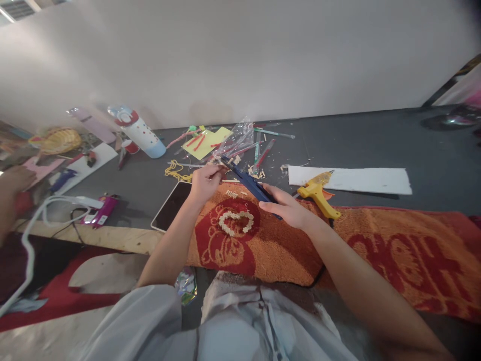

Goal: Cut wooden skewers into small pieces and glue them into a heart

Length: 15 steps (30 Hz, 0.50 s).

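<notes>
My right hand (283, 204) is wrapped round a long dark blue tool (250, 181), whose narrow dark tip points up and left. Its exact kind is not clear. At that tip, the fingers of my left hand (206, 183) are pinched together; what they hold is too small to make out. Below both hands, a heart-shaped ring of small pale pieces (236, 223) lies on an orange and red towel (285, 250). A short row of pale sticks (232, 193) lies just above the heart.
A yellow glue gun (317, 193) rests by a white strip (353, 179) on the right. Behind my hands lie clear plastic wrapping (240, 140), yellow paper (206, 143) and yellow string (176, 171). A tablet (171, 205), bottle (139, 133) and another person's hand (17, 178) are left.
</notes>
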Each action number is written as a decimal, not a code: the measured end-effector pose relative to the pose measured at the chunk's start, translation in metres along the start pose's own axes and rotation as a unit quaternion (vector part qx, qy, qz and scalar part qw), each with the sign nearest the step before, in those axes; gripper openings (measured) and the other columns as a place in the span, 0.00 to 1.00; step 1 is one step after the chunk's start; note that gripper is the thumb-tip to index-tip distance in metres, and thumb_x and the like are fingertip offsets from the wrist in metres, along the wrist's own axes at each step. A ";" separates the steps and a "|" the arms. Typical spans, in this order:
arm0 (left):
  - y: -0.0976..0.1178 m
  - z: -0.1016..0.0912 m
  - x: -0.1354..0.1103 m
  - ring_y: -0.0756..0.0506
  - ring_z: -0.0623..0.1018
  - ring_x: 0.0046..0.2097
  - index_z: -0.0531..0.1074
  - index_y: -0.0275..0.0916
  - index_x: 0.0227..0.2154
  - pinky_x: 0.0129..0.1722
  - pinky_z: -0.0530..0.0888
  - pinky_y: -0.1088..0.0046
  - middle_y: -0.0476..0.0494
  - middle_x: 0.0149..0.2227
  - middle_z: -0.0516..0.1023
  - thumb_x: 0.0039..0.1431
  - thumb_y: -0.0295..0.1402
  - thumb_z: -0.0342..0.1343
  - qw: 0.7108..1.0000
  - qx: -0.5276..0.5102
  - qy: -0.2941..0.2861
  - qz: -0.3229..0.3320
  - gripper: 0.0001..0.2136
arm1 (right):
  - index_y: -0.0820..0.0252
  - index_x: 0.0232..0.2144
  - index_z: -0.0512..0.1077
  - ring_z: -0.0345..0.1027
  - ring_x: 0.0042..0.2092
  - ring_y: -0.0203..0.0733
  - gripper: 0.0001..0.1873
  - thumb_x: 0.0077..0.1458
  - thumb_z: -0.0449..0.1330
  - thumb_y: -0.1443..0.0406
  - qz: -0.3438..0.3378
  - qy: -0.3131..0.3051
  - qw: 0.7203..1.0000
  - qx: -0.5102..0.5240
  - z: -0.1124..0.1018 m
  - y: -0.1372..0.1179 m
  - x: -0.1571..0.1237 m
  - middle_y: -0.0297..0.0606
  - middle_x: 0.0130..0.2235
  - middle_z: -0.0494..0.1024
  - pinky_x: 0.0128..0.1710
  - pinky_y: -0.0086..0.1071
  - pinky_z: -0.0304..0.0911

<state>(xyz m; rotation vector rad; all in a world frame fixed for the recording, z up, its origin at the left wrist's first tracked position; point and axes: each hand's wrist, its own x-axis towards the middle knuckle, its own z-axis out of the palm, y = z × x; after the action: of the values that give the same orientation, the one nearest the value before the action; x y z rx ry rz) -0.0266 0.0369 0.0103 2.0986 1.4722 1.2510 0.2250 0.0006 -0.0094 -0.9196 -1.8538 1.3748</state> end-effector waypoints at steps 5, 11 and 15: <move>-0.001 0.000 0.000 0.49 0.71 0.24 0.74 0.38 0.19 0.25 0.66 0.74 0.47 0.19 0.73 0.54 0.29 0.52 1.000 -0.005 -0.011 -0.011 0.11 | 0.56 0.57 0.66 0.62 0.60 0.53 0.28 0.56 0.58 0.54 0.000 0.016 1.000 -0.012 -0.001 0.007 0.002 0.41 0.59 0.71 0.62 0.50 0.52; 0.000 -0.001 0.001 0.49 0.71 0.25 0.73 0.38 0.19 0.26 0.65 0.74 0.47 0.20 0.73 0.54 0.29 0.51 1.000 0.018 -0.018 -0.014 0.11 | 0.57 0.56 0.68 0.65 0.58 0.53 0.26 0.55 0.58 0.58 0.011 0.022 0.999 -0.030 -0.001 0.007 0.004 0.41 0.56 0.74 0.60 0.50 0.55; 0.000 0.001 0.001 0.49 0.72 0.27 0.73 0.38 0.22 0.28 0.66 0.73 0.47 0.22 0.73 0.57 0.31 0.51 0.997 0.072 -0.009 -0.011 0.10 | 0.59 0.54 0.69 0.67 0.56 0.53 0.25 0.55 0.58 0.58 0.015 0.037 0.999 -0.026 0.003 0.004 0.004 0.42 0.55 0.75 0.59 0.49 0.56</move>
<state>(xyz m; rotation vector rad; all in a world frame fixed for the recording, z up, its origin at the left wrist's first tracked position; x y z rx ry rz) -0.0260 0.0382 0.0105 2.1712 1.6173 1.1473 0.2212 0.0033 -0.0134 -1.0139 -1.8350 1.2974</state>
